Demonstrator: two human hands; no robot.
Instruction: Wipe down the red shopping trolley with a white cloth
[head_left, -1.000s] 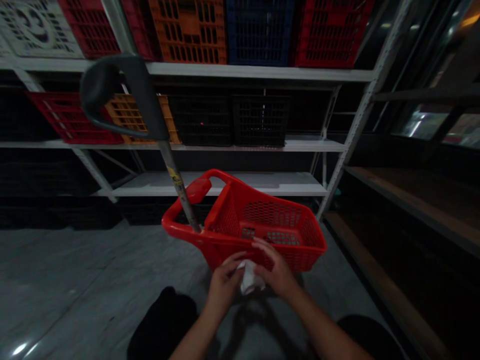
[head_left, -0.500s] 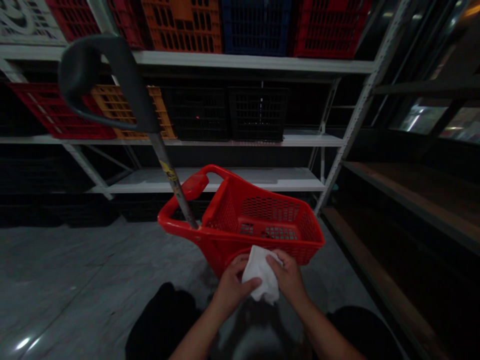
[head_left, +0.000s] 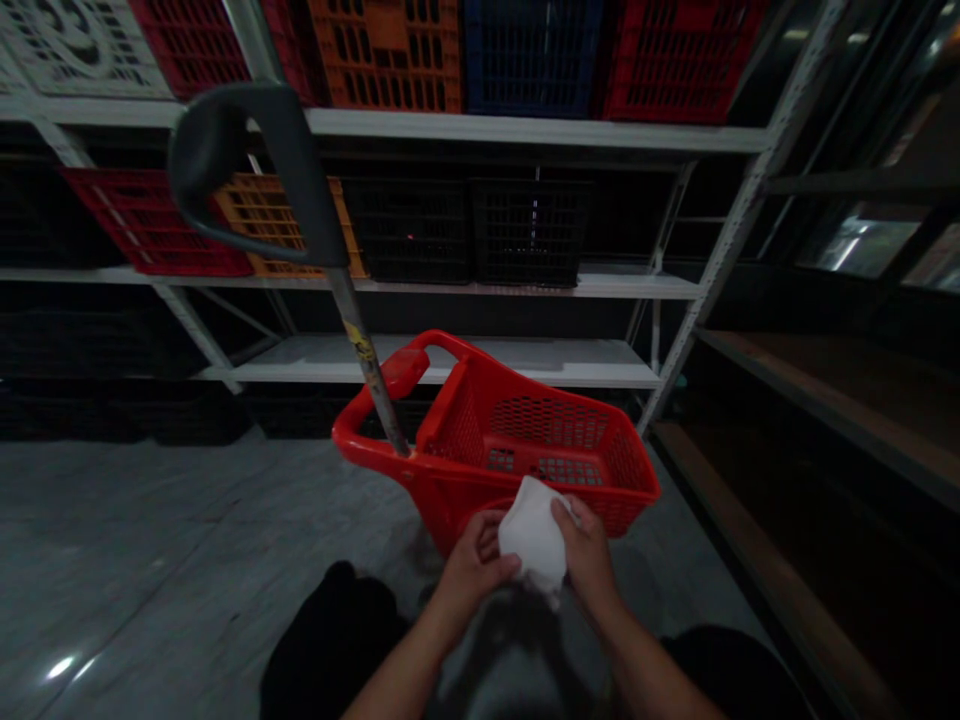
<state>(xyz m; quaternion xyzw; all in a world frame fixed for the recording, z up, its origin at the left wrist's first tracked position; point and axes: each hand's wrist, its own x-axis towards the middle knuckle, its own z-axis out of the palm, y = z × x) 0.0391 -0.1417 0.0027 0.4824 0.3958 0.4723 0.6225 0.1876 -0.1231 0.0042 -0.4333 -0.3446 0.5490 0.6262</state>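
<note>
A folded white cloth point(head_left: 536, 535) is held in front of me between both hands. My left hand point(head_left: 476, 565) grips its lower left edge, thumb on top and fingers behind. My right hand point(head_left: 585, 545) pinches its upper right side, the thumb lying across the face of the cloth. Just beyond the hands stands a red plastic shopping cart point(head_left: 450, 470) with a perforated basket. Rising from its left part is a metal pole with a dark grey handle point(head_left: 315, 180) on top. The cloth's lower edge hangs loose and looks crumpled.
White metal shelving point(head_left: 450, 288) stands behind the cart, bearing red, orange, blue and black crates point(head_left: 532, 235). On the right are dark wooden shelves point(head_left: 810, 400). Grey tiled floor point(head_left: 150, 560) spreads to the left. My dark-clad knees point(head_left: 334, 640) show below.
The view has shifted slightly, so cart and shelves appear farther right. The cloth now shows a flatter, smoother face, and both hands still hold it.
</note>
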